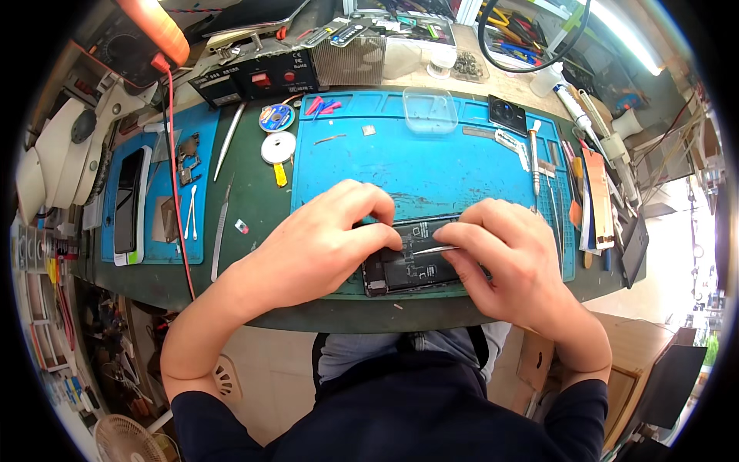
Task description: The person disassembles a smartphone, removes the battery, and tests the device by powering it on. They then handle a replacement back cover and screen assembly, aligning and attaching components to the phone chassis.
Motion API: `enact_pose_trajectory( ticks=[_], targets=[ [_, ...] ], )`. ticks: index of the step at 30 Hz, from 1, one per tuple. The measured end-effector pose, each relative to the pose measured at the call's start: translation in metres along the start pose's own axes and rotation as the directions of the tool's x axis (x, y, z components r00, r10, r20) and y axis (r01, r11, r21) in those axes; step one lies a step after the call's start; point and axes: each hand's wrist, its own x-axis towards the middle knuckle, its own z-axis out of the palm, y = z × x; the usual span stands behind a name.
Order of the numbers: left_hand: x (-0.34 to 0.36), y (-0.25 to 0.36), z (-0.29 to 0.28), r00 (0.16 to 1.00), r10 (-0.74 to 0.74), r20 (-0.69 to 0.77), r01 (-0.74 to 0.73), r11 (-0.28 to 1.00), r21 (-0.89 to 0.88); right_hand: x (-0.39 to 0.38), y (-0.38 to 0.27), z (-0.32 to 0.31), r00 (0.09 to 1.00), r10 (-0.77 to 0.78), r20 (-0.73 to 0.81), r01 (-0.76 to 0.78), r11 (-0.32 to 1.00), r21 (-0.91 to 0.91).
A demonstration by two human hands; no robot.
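Note:
An opened phone (398,275), its black battery and inner parts showing, lies at the front of the blue work mat (346,165). My left hand (327,240) grips the phone's left side with curled fingers, the thumb over the phone; its fingertips are partly hidden. Pinched in my right hand (504,258) are thin metal tweezers (433,250), which point left across the battery. Part of the phone's right end is covered by this hand.
A clear tray (430,112) and a black phone back (507,115) sit at the mat's far side. A screwdriver (534,165) stretches along its right. Solder spools (278,147), a scalpel (222,231), a red cable (178,192) and another phone (128,202) lie left.

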Motion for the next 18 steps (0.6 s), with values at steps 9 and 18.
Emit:
enact_pose_trajectory(
  ticks=[9, 18],
  targets=[
    [0.001, 0.000, 0.016, 0.979, -0.023, -0.202, 0.011, 0.998, -0.061, -0.007, 0.001, 0.003, 0.996, 0.082, -0.043, -0.080, 0.996, 0.045],
    [-0.023, 0.028, 0.017, 0.983, -0.086, -0.163, 0.105, 0.988, 0.112, -0.074, 0.065, -0.039, 0.817, 0.537, -0.211, -0.573, 0.797, -0.189]
  ],
)
